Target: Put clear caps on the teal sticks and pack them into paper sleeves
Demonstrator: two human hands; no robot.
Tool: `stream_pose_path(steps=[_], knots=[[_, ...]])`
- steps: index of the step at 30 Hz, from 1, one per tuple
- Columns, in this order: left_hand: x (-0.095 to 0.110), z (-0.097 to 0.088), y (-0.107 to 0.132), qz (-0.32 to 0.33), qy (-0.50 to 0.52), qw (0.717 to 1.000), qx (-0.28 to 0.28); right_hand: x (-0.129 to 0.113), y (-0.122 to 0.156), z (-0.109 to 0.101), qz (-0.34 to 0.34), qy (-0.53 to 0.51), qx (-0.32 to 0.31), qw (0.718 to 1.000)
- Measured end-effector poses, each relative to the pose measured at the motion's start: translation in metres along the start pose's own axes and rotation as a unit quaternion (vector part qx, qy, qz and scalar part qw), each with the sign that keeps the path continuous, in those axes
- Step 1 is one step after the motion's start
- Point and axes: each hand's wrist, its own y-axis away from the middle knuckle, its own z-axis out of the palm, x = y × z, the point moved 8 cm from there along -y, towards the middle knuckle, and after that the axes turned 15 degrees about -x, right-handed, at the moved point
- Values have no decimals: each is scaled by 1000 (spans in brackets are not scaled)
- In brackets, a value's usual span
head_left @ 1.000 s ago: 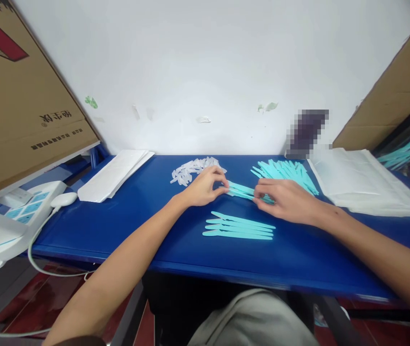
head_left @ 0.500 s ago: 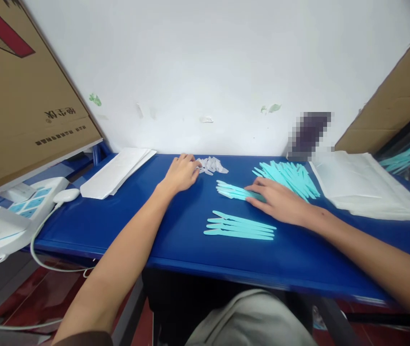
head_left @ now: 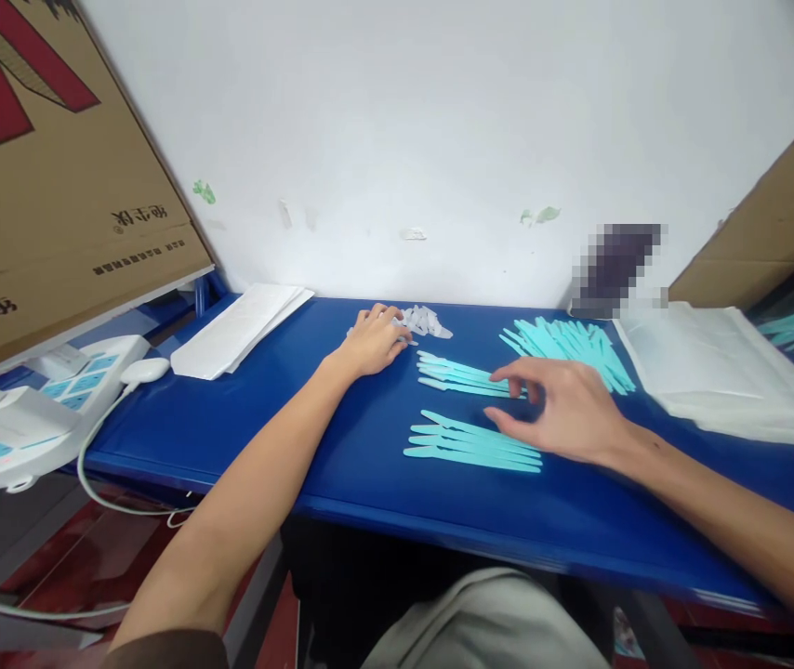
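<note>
My right hand (head_left: 564, 409) is open above the table, thumb and index finger apart. Below and left of its fingertips lies a row of slim turquoise eyebrow razors (head_left: 463, 373). A second group of turquoise eyebrow razors (head_left: 473, 444) is fanned out closer to me, with their narrow ends pointing left. Behind my right hand is a larger loose heap of eyebrow razors (head_left: 571, 342). My left hand (head_left: 373, 342) rests with bent, slightly spread fingers at the left edge of a pile of small translucent caps (head_left: 426, 321). Its palm side is hidden.
White paper sheets (head_left: 240, 330) lie at the table's back left, beside a white power strip (head_left: 55, 418) with a cable. Clear plastic bags (head_left: 704, 372) lie on the right. A large cardboard box (head_left: 76, 214) stands at the left. The blue table (head_left: 244, 437) meets a white wall.
My right hand has let go of the upper group of eyebrow razors, lifted and come nearer to me, its fingers opening. My left hand stays by the caps. The view has shifted slightly.
</note>
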Motion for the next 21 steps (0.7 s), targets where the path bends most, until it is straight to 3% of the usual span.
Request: stream_pose_path(steps=[5,7,16,21], knots=[[6,-8,2,36,15,999,-13,-18,-1,22,-111,-13,-183,977],[9,-8,2,41,17,999,-22,-20,-1,25,-120,-23,-223,967],[6,7,-1,29,34,996,-77,0,-2,30,-46,-59,-307,949],[5,5,1,16,32,997,-62,4,-5,21,-46,-41,-235,970]])
